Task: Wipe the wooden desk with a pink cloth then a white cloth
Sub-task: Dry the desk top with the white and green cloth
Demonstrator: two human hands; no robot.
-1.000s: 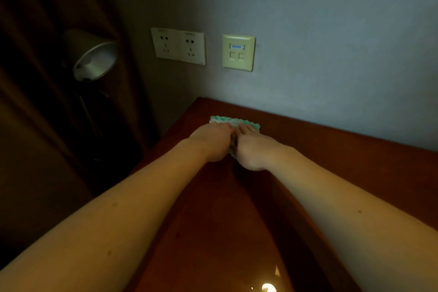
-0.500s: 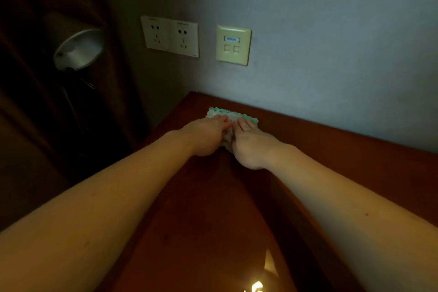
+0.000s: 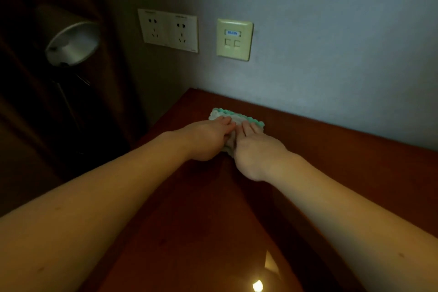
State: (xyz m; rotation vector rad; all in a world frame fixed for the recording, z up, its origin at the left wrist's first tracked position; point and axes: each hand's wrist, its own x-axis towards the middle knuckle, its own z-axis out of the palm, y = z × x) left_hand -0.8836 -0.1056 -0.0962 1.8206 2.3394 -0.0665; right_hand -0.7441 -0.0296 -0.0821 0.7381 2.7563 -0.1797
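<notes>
Pressing a cloth (image 3: pixel 239 118) flat against a wooden desk (image 3: pixel 343 163), a person's left hand (image 3: pixel 207 138) and right hand (image 3: pixel 257 149) lie side by side at the desk's far left corner, close to the wall (image 3: pixel 331 42). The hands are together, touching or nearly so along their inner edges, with fingers stretched forward over the fabric rather than curled round it; neither grips it. The cloth is white with a scalloped green edge, bunched beneath the palms. Its green border shows just past the fingertips and its near end peeks out between the two hands. It sits near the wall but apart from it, with a strip of bare wood between. Both bare forearms reach in from the lower corners of the view. Above the desk, a double socket (image 3: pixel 169 29) and a cream data plate (image 3: pixel 234 39) with a small blue label are set in the wall. To the left, a lamp (image 3: pixel 71 42) with a metal shade stands beside a dark curtain (image 3: pixel 21 92). A bright glare (image 3: pixel 258 285) reflects off the polished wood at the near edge.
</notes>
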